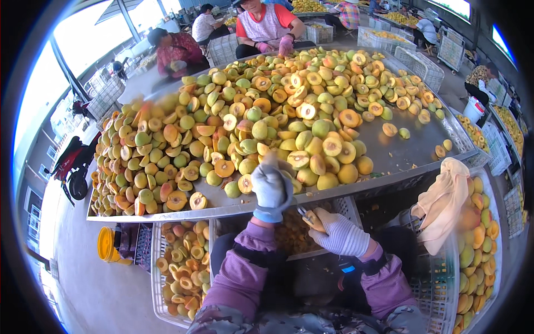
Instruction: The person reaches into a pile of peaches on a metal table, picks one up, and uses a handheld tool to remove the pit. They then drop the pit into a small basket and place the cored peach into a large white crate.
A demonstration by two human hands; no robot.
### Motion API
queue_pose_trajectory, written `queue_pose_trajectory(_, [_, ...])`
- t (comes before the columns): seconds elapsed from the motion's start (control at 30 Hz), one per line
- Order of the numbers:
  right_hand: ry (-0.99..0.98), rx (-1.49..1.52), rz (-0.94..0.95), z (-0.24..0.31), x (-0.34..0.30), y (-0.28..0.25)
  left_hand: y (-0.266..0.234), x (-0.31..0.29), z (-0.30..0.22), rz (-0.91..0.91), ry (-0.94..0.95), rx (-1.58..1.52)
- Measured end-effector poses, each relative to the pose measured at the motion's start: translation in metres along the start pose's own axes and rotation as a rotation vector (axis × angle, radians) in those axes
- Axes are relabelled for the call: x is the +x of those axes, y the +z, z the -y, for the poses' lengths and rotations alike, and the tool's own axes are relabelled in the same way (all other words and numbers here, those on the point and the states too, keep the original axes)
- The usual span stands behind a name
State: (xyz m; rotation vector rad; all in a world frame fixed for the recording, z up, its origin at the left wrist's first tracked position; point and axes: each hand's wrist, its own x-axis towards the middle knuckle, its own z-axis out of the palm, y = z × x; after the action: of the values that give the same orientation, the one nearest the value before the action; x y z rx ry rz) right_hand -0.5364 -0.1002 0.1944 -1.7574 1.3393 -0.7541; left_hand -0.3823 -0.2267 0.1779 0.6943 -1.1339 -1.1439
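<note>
A heap of whole and halved apricots (259, 131), yellow, green and orange, covers much of the metal-topped table (389, 158) before me. My left hand (271, 186), in a pale glove, is over the table's near edge against the front of the heap. Its fingers are smeared by motion, so I cannot see whether they hold a fruit. Lower and to the right, my right hand (339, 232), in a striped knit glove, is closed round a short wooden-handled tool (314, 220). Its metal tip points toward my left hand, just below the table edge.
White crates of apricot halves (186, 261) and apricots (473, 250) stand left and right of my legs; another crate with darker contents (297, 234) sits between. A beige cloth (445, 203) hangs at right. A yellow bucket (107, 245) is at left. A pink-gloved co-worker (267, 25) works across the table.
</note>
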Motion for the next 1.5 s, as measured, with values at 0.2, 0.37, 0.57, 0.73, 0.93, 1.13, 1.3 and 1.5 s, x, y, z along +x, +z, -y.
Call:
queue_pose_trajectory(0.2, [-0.24, 0.086, -0.344, -0.013, 0.003, -0.006, -0.004, -0.002, -0.001, 0.262, -0.202, -0.133])
queue_pose_trajectory(0.37, [-0.15, -0.057, -0.606, -0.018, 0.009, -0.014, -0.011, 0.0, 0.024, 0.501, 0.252, 0.55])
queue_pose_trajectory(0.57, [-0.141, -0.276, -0.59, -0.01, 0.009, -0.009, -0.009, -0.01, 0.032, 0.344, 0.242, 0.707])
queue_pose_trajectory(0.73, [-0.183, -0.442, -0.588, -0.007, 0.015, 0.005, 0.015, -0.023, 0.012, 0.349, -0.132, -0.3])
queue_pose_trajectory(0.93, [-0.131, -0.562, -0.522, -0.004, 0.017, 0.008, 0.024, -0.023, 0.003, 0.3, -0.446, -0.15])
queue_pose_trajectory(1.13, [-0.06, -0.565, -0.431, -0.005, 0.016, 0.012, 0.028, -0.032, 0.001, 0.285, -0.437, -0.179])
queue_pose_trajectory(1.3, [-0.101, -0.512, -0.442, -0.01, 0.014, 0.02, 0.027, -0.034, -0.009, 0.303, -0.322, -0.057])
queue_pose_trajectory(1.5, [-0.116, -0.396, -0.422, -0.012, 0.008, 0.026, 0.019, -0.024, -0.015, 0.451, -0.468, 0.036])
